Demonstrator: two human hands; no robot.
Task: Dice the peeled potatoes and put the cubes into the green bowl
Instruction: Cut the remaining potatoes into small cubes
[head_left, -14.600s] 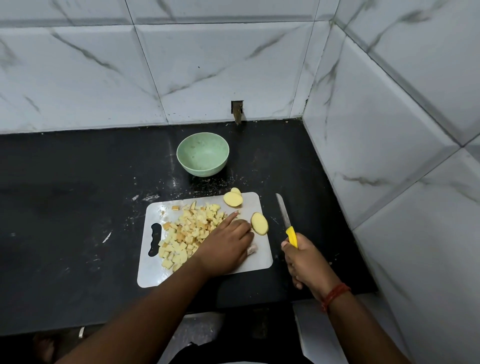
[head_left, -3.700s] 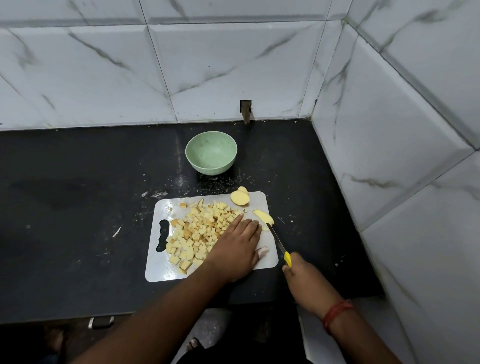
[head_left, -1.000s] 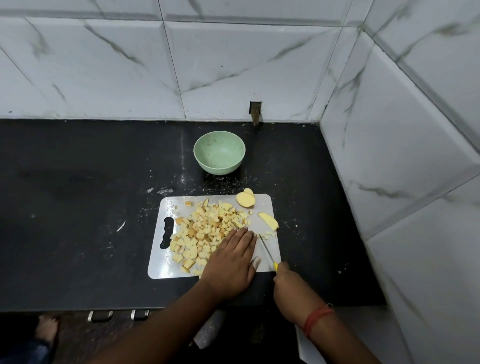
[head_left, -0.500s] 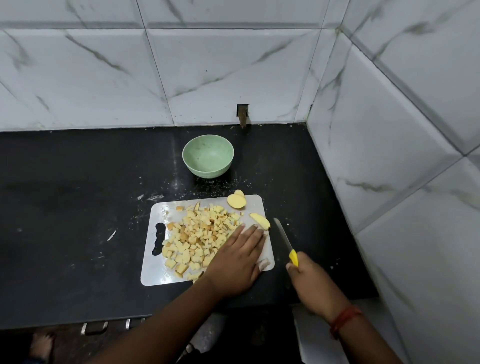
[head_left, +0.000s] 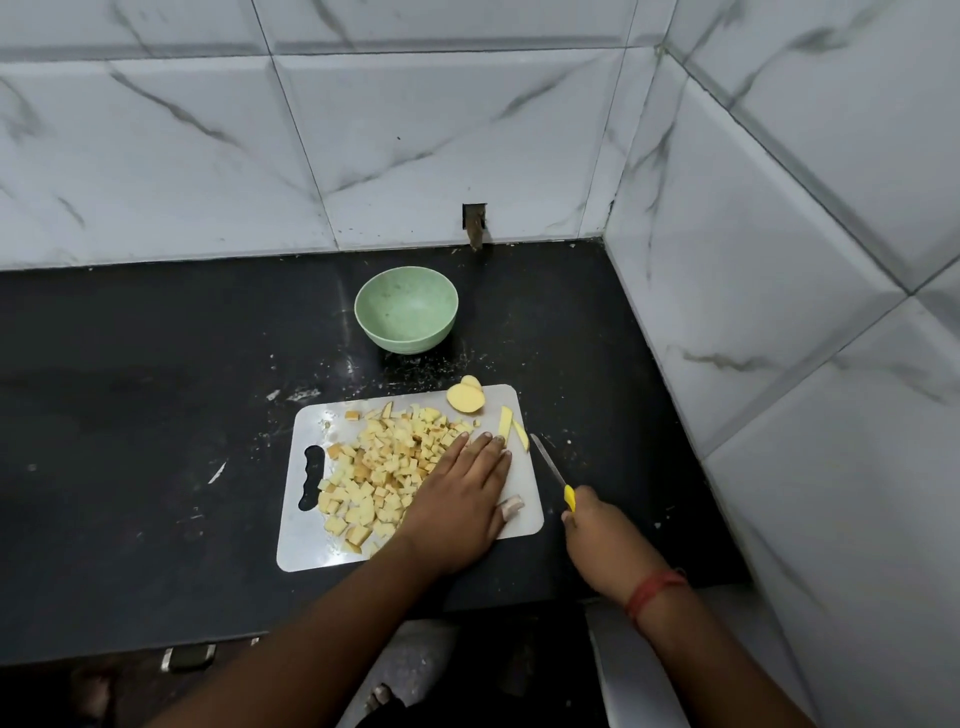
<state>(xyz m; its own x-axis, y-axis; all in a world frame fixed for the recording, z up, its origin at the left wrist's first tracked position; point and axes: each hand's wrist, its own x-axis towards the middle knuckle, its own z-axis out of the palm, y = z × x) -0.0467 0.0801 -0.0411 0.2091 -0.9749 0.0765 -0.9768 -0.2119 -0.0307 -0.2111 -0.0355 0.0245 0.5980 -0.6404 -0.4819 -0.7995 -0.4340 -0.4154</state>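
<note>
Left hand (head_left: 460, 499): flat, fingers together, on cutting board (head_left: 311, 545).
Potato strips (head_left: 511, 428): touching fingertips, 1 o'clock.
Right hand (head_left: 602, 535): grips knife (head_left: 553, 475).

**Bare arms, one red thread**

Both forearms are bare, with no sleeves in view. The right wrist wears a red thread band (head_left: 655, 590), wound around several times. The left hand (head_left: 457, 501) and right hand (head_left: 602, 540) carry no rings or watch. Fingernails are short.
</note>
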